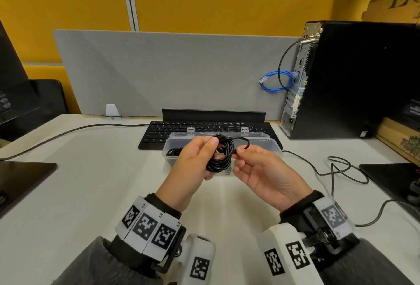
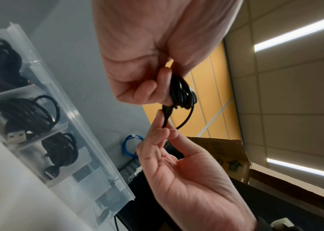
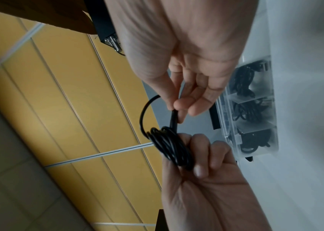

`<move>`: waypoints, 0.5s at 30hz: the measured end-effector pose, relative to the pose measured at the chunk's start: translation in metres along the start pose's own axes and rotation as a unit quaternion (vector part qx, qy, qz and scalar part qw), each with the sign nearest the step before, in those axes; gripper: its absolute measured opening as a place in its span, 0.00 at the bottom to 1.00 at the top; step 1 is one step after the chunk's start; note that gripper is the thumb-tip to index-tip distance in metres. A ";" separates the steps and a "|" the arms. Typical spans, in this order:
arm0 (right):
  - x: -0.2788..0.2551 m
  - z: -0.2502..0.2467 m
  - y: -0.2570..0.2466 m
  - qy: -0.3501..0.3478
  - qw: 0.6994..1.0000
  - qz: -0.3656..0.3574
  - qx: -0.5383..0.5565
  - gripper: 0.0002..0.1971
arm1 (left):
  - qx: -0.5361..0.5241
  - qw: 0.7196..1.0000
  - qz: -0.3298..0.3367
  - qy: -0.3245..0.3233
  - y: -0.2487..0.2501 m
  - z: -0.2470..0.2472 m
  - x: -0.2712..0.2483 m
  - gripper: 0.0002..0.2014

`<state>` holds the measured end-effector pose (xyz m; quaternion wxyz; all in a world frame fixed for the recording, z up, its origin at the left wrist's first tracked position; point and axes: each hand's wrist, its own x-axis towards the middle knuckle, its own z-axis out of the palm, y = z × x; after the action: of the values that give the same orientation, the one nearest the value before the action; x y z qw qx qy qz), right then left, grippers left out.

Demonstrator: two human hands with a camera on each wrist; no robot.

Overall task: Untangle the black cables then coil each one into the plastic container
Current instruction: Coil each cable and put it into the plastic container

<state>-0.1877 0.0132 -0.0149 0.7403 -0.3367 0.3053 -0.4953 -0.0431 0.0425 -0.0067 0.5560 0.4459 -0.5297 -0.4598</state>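
Observation:
Above the white desk my left hand grips a small coil of black cable, thumb on top and fingers curled round it. My right hand pinches the cable's loose end between thumb and forefinger, right beside the coil; a short loop arches over. The left wrist view shows the coil and the pinched plug end. Just behind the hands stands the clear plastic container, lid open. Three of its compartments hold coiled black cables. The right wrist view shows the coil and container.
A black keyboard lies behind the container, against a grey divider panel. A black computer tower with a blue cable stands back right. Thin black wires trail over the desk's right side. Dark monitor bases flank the desk.

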 end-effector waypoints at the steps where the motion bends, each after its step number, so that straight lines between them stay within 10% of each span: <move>1: 0.000 0.000 0.001 0.000 1.000 0.002 0.003 0.03 | -0.002 1.000 -0.004 0.001 -0.001 0.001 0.000 0.14; 15: -0.001 0.003 0.013 -0.056 0.998 0.010 -0.006 0.08 | -0.076 0.997 -0.027 -0.013 -0.001 -0.004 0.001 0.14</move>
<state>-0.1790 0.0180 -0.0233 0.7592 -0.3653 0.2701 -0.4661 -0.0393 0.0411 -0.0072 0.5689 0.4108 -0.4882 -0.5189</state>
